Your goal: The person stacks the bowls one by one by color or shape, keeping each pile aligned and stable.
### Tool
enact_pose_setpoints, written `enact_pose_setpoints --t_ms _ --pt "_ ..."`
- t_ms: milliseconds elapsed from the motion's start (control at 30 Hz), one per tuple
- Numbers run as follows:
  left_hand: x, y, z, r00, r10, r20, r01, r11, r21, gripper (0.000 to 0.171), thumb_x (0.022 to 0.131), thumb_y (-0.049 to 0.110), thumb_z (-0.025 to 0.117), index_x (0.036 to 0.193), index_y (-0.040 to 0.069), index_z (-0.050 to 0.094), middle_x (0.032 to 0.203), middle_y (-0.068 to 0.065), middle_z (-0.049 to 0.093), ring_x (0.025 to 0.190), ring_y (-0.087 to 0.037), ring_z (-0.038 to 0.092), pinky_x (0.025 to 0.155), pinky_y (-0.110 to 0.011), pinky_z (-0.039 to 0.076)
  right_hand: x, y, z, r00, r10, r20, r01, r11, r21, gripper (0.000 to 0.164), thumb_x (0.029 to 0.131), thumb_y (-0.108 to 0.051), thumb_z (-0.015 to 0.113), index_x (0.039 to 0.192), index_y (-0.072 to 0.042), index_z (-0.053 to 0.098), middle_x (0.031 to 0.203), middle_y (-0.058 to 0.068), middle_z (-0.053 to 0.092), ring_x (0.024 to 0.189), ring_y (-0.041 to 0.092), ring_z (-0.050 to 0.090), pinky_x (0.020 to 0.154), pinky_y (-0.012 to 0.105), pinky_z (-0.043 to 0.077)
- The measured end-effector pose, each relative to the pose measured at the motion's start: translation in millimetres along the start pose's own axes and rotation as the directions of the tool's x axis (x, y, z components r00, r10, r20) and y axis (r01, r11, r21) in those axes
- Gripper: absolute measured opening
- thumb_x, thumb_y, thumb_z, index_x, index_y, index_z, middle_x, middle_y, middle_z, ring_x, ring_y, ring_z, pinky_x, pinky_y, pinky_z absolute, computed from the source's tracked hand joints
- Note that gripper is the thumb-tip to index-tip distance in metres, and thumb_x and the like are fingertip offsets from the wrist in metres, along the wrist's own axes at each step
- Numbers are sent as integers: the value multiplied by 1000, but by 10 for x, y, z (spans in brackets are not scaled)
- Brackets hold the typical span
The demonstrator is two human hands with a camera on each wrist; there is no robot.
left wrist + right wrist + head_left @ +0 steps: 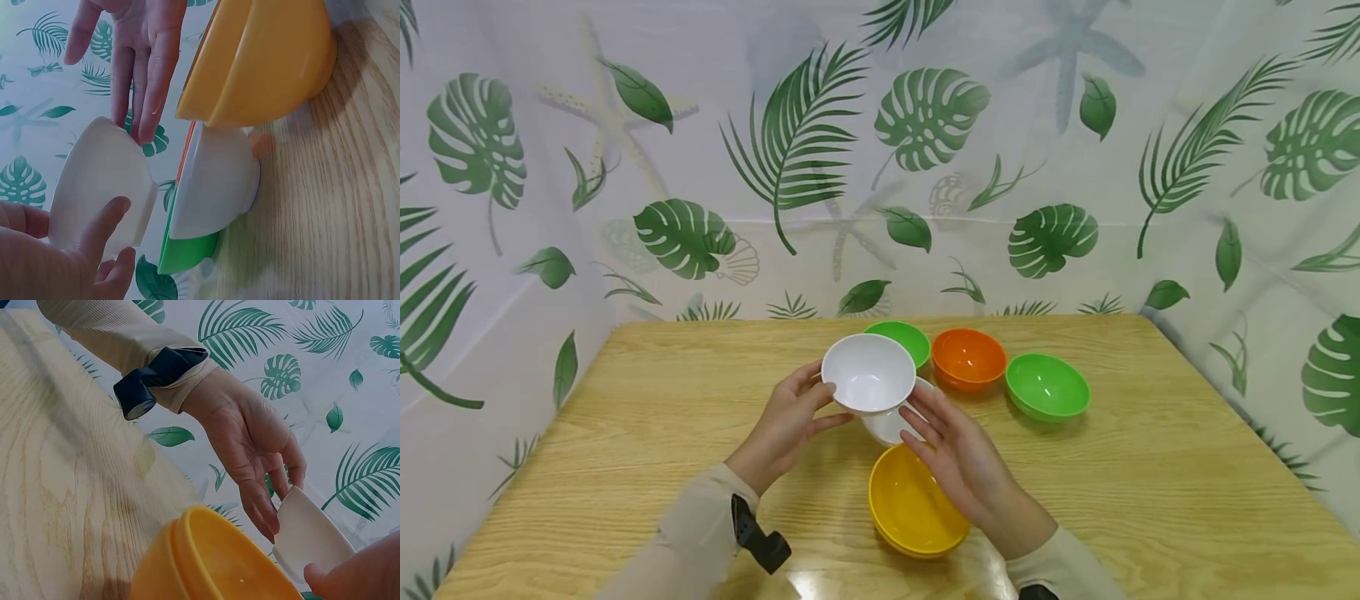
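A white bowl [869, 375] is held up above the table, tilted so its inside faces me in the head view. My left hand [785, 425] grips its left side, thumb near the rim and fingers underneath. On the other side my right hand [958, 454] has its fingers extended, the tips at the bowl's right edge. Below, partly hidden by the raised bowl and my right fingers, a second white bowl [215, 181] stands on the table. Two nested yellow bowls [917, 504] sit nearer to me, under my right hand.
Behind the white bowls stand a green bowl [902, 340], partly covered, an orange bowl [968, 358] and another green bowl [1048, 386] to the right. All rest on a wooden table [1165, 475]. A leaf-patterned cloth [940, 208] hangs along the back and sides.
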State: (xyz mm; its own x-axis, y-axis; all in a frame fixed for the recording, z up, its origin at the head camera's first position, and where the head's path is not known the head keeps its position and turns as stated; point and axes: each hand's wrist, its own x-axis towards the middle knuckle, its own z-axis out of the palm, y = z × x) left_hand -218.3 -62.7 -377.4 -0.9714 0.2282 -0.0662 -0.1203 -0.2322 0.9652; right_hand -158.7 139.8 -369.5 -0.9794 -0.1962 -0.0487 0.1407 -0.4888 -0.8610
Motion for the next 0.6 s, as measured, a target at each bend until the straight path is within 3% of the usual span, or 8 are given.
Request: enact_pose_setpoints --t_ms 300,600 --pt "-30 -1 48 999 23 24 -23 1000 17 48 94 5 48 139 0 34 132 -19 40 112 -32 48 81 -42 50 -31 2 21 1000 -27 -17 26 999 -21 52 102 -22 37 144 6 25 148 15 27 131 26 29 107 43 24" --pt "-75 22 51 996 75 43 -77 996 44 55 90 12 60 140 5 39 128 -17 40 107 -29 52 81 -39 50 -65 -13 44 996 -75 -57 66 988 -140 53 97 -13 45 143 6 27 147 11 29 130 24 31 104 37 30"
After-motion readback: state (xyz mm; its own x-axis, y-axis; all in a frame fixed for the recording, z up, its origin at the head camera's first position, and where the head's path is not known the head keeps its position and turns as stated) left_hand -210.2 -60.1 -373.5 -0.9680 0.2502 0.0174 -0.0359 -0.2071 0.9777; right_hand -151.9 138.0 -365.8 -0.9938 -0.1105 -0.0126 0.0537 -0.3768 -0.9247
